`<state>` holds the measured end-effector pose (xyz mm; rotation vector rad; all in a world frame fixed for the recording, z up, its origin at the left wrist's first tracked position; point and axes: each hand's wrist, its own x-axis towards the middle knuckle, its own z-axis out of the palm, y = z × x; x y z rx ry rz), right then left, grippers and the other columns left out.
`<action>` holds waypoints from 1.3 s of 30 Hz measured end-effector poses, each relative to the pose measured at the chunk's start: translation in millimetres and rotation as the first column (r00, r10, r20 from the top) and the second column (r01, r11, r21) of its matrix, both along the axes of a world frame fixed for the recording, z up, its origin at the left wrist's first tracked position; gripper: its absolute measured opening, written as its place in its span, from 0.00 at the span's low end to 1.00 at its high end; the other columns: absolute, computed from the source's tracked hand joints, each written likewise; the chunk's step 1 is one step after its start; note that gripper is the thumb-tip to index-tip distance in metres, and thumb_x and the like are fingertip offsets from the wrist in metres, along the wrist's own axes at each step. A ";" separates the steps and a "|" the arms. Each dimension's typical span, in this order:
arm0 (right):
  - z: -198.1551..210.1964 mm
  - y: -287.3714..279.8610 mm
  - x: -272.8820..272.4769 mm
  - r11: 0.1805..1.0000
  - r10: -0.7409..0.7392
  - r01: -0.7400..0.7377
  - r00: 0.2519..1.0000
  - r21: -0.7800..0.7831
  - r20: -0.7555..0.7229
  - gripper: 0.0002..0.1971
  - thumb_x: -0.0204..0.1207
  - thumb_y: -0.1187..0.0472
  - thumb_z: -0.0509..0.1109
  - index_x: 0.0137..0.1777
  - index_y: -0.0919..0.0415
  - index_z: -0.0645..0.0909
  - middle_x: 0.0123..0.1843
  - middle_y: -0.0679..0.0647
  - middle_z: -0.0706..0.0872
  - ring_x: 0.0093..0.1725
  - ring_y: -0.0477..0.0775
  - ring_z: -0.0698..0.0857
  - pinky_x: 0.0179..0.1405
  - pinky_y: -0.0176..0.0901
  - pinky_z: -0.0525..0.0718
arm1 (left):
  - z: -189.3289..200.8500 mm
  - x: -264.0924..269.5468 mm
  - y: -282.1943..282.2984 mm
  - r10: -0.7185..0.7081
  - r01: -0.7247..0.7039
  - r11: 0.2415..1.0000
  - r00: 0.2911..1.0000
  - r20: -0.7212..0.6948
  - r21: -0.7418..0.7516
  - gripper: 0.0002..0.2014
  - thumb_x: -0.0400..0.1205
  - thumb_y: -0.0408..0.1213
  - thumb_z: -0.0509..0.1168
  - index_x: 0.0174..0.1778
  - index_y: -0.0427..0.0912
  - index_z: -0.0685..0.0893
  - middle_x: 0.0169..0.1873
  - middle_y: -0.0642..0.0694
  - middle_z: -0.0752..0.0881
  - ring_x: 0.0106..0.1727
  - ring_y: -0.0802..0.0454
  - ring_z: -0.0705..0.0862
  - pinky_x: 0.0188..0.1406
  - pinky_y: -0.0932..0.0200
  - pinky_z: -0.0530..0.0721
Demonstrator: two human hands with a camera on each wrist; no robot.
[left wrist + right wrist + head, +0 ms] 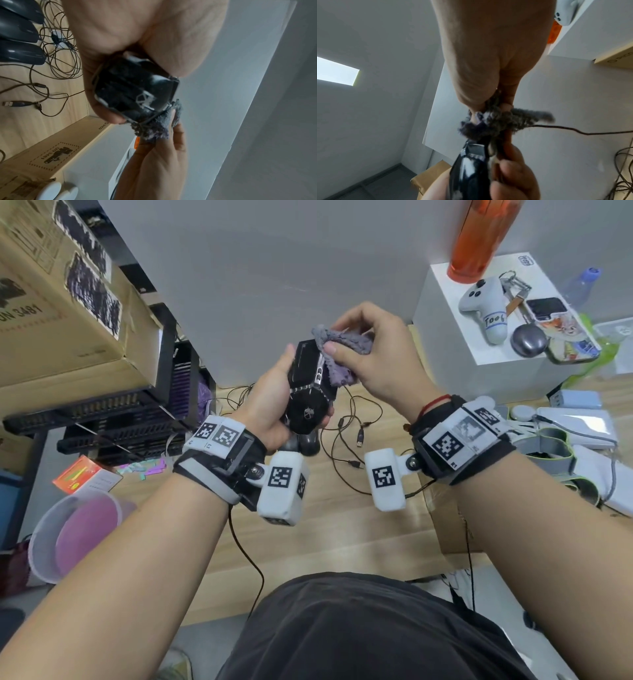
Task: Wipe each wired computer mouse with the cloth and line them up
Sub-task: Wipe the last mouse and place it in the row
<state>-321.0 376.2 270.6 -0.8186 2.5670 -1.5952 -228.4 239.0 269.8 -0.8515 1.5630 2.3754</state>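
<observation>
1. Gripping a black angular mouse point(308, 385) in my left hand point(270, 402), I hold it raised above the wooden desk point(329, 529), fingers and thumb curled round its body.
2. My right hand point(376, 354) pinches a grey-purple cloth point(339, 350), bunched between thumb and fingers, against the mouse's front right side.
3. Three other dark mice point(18, 36) lie side by side on the desk, their tangled cables point(58, 54) spread just beside them.
</observation>
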 end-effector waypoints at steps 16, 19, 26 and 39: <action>-17.0 9.6 -22.7 0.969 -0.247 0.247 0.969 0.024 0.000 0.11 0.73 0.49 0.77 0.43 0.49 0.77 0.42 0.42 0.81 0.42 0.40 0.79 0.40 0.31 0.73 | 1.8 -8.1 -8.8 -0.049 0.048 0.999 0.999 -0.017 -0.010 0.30 0.90 0.62 0.50 0.52 0.39 0.85 0.34 0.38 0.86 0.28 0.43 0.84 0.28 0.58 0.80; -15.4 16.7 -25.8 0.972 -0.229 0.231 0.973 -0.050 0.039 0.10 0.72 0.45 0.75 0.45 0.47 0.78 0.41 0.39 0.82 0.43 0.39 0.80 0.47 0.40 0.82 | -3.4 -7.6 -15.2 -0.034 0.034 0.999 0.999 0.002 -0.022 0.30 0.90 0.63 0.52 0.55 0.39 0.86 0.37 0.37 0.87 0.30 0.42 0.85 0.30 0.57 0.81; 0.4 3.0 -1.4 0.963 0.247 -0.250 0.968 0.098 0.041 0.15 0.65 0.51 0.85 0.38 0.47 0.79 0.45 0.46 0.82 0.47 0.50 0.84 0.56 0.49 0.84 | -2.2 -15.6 -11.1 -0.018 0.029 0.990 0.997 -0.080 0.138 0.29 0.91 0.60 0.51 0.73 0.40 0.81 0.57 0.39 0.88 0.49 0.43 0.88 0.43 0.52 0.88; 0.3 -4.9 -11.8 0.998 -0.043 0.045 0.997 0.042 -0.060 0.14 0.67 0.52 0.83 0.35 0.50 0.78 0.39 0.43 0.78 0.38 0.40 0.76 0.40 0.31 0.72 | -0.4 -19.1 -11.1 -0.028 0.029 0.999 0.999 -0.030 0.016 0.28 0.90 0.61 0.53 0.64 0.40 0.84 0.41 0.38 0.87 0.30 0.43 0.84 0.25 0.58 0.82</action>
